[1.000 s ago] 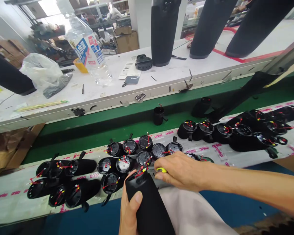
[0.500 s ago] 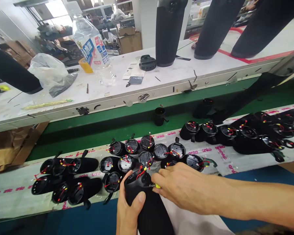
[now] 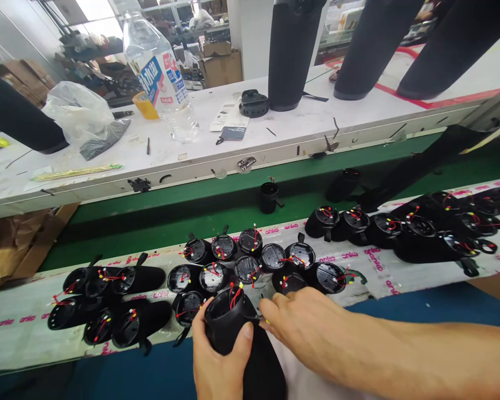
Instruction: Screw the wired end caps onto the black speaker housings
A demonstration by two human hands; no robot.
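Observation:
My left hand (image 3: pixel 223 355) is wrapped round a black fabric-covered cylinder (image 3: pixel 262 361), thumb on the near side and fingers on the far left. The cylinder leans with its open end away from me, and red wires (image 3: pixel 235 295) with small connectors stick out of it. At the right of its rim, my right hand (image 3: pixel 304 322) is closed on a small tool (image 3: pixel 266 321) with a bit of yellow showing. Most of that tool is hidden by the fingers, so its kind is unclear. A dark strip or tip lies between the rim and those fingers.
Several similar black cylinders with wires (image 3: pixel 246 269) lie on the taped ledge (image 3: pixel 25 319) beyond my hands. On the white shelf (image 3: pixel 191 161) stand a plastic bottle (image 3: pixel 162 78), a plastic bag (image 3: pixel 81 114), a black cap-like part (image 3: pixel 253 104) and tall black cylinders (image 3: pixel 294 55).
The held cylinder has tipped and shifted slightly left with my left hand. My right hand has dropped a little, and less of the yellow on the tool shows.

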